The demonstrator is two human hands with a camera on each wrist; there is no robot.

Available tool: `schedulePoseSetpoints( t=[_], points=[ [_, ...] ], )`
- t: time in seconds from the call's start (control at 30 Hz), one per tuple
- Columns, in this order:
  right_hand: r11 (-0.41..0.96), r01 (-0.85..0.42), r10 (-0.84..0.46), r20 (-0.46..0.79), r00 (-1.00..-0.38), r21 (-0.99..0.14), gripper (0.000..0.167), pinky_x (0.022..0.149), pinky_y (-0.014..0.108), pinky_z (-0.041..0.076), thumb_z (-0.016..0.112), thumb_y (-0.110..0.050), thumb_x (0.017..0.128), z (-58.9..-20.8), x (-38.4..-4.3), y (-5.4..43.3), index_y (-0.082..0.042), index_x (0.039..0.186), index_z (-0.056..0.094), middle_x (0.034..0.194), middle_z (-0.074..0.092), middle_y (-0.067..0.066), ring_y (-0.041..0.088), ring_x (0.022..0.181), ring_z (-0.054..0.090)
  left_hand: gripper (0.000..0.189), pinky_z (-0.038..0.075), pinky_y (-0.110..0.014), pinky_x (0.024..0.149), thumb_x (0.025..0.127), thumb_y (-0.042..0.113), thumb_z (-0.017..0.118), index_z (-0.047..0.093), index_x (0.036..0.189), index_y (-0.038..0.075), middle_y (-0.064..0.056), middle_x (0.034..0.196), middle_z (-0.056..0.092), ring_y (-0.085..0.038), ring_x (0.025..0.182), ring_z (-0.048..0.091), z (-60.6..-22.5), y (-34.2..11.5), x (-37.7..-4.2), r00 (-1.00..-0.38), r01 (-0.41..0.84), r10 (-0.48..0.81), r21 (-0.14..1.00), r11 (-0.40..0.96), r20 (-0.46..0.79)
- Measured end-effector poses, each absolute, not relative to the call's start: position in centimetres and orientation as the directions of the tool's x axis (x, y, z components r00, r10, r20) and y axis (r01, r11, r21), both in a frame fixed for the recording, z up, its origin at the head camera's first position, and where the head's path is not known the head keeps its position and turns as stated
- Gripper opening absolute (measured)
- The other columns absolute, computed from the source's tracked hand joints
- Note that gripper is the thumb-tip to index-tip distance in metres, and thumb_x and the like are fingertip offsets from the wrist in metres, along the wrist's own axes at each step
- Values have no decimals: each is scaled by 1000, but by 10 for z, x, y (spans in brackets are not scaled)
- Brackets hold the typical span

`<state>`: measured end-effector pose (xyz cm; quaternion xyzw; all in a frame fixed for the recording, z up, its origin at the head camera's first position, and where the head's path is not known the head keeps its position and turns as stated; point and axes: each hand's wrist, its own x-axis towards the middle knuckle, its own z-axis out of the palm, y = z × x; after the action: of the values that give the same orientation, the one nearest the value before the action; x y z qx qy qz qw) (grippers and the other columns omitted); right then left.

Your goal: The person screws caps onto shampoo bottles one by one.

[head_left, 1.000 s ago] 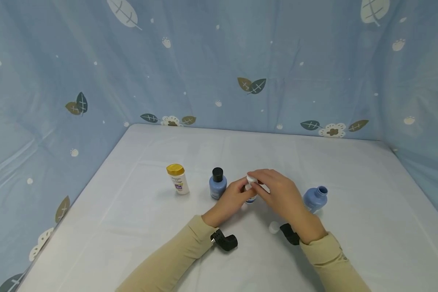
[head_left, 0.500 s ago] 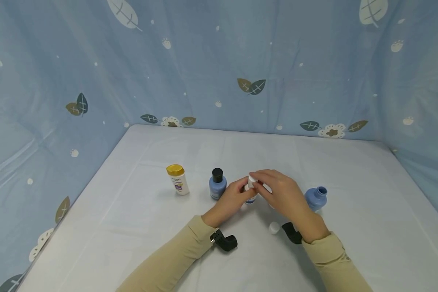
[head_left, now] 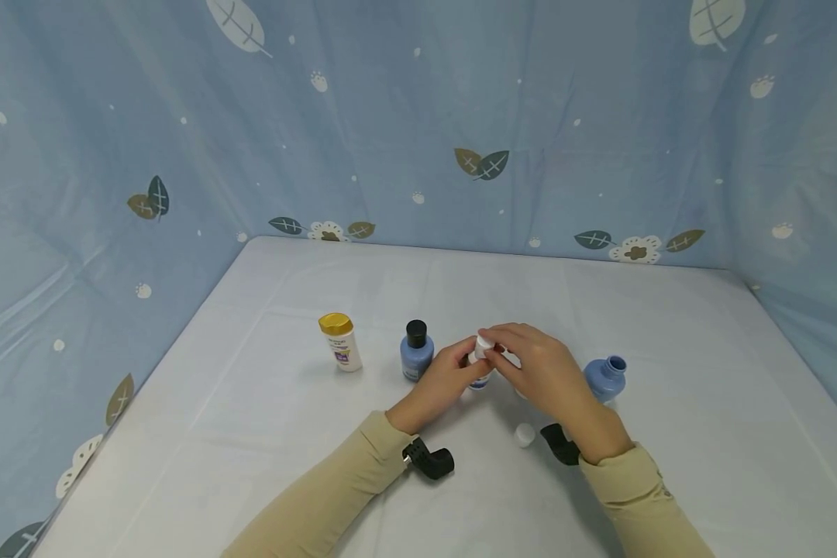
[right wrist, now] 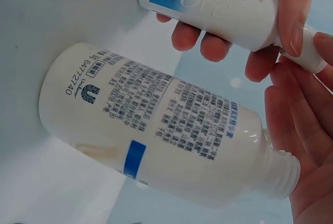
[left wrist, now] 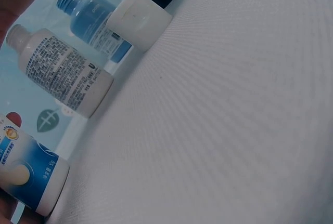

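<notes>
A small white Dove bottle (right wrist: 218, 5) with a blue label stands upright in my left hand (head_left: 446, 385), whose fingers grip it round the upper body. My right hand (head_left: 540, 372) pinches a white cap (right wrist: 308, 52) at the bottle's neck between thumb and fingers. In the right wrist view a second white bottle (right wrist: 156, 125), with printed text and a bare threaded neck, stands close beside the right hand; the head view mostly hides it behind that hand. A loose white cap (head_left: 525, 435) lies on the table nearer to me.
An uncapped blue bottle (head_left: 604, 378) stands right of my right hand. Left of my left hand are a blue bottle with a black cap (head_left: 416, 353) and a white bottle with a gold cap (head_left: 341, 342). Patterned blue cloth (head_left: 390, 116) borders the white table (head_left: 265, 465).
My right hand has turned slightly and its wrist has shifted a little to the right, still pinching the cap. The left hand and the bottle stay in place.
</notes>
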<state>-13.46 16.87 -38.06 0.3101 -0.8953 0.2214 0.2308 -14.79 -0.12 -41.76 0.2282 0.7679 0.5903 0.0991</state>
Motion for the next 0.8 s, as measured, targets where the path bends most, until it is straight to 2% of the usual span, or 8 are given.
schedulePoseSetpoints(
  t=[0.07, 0.27, 0.47, 0.63, 0.77, 0.8],
  points=[
    [713, -654, -450, 552, -703, -253, 33, 64, 28, 48, 71, -16, 76, -381, -135, 169, -11, 108, 63, 100, 63, 1, 12, 80, 57, 19, 35, -22, 49, 90, 29, 53, 58, 105, 20, 4, 63, 44, -9, 54, 41, -418, -1, -148, -874, 233, 472, 953, 193, 118],
    [716, -657, -450, 562, -694, -238, 31, 63, 28, 47, 71, -19, 76, -382, -136, 167, -12, 106, 63, 96, 61, -2, 10, 78, 54, 14, 35, -22, 49, 90, 26, 53, 57, 98, 16, 4, 62, 41, -9, 53, 40, -417, -1, -149, -866, 246, 483, 952, 183, 131],
    [737, -638, -430, 572, -699, -226, 31, 62, 28, 47, 72, -23, 76, -384, -137, 166, -11, 103, 62, 92, 59, -2, 11, 75, 53, 19, 35, -22, 50, 90, 25, 52, 58, 106, 16, 5, 64, 42, -9, 54, 39, -417, -1, -148, -867, 247, 480, 952, 182, 134],
    [730, -649, -465, 539, -702, -216, 43, 66, 30, 48, 72, -25, 75, -381, -135, 169, -14, 114, 58, 104, 57, -1, 13, 86, 55, 27, 35, -22, 50, 90, 30, 54, 58, 111, 15, 5, 71, 47, -9, 55, 40, -423, 0, -152, -864, 256, 482, 950, 177, 143],
    [691, -687, -512, 520, -684, -223, 48, 73, 32, 48, 70, -16, 77, -378, -136, 171, -15, 122, 54, 116, 53, 2, 16, 98, 54, 28, 37, -23, 51, 88, 35, 54, 57, 111, 18, 5, 77, 52, -11, 59, 42, -441, 3, -160, -865, 242, 481, 957, 157, 140],
    [678, -700, -525, 519, -675, -224, 47, 75, 33, 48, 68, -12, 78, -377, -136, 172, -14, 122, 54, 118, 52, 2, 16, 100, 53, 27, 37, -24, 51, 88, 36, 54, 57, 109, 19, 4, 74, 51, -11, 59, 43, -445, 3, -161, -870, 237, 475, 958, 163, 135]
  ],
)
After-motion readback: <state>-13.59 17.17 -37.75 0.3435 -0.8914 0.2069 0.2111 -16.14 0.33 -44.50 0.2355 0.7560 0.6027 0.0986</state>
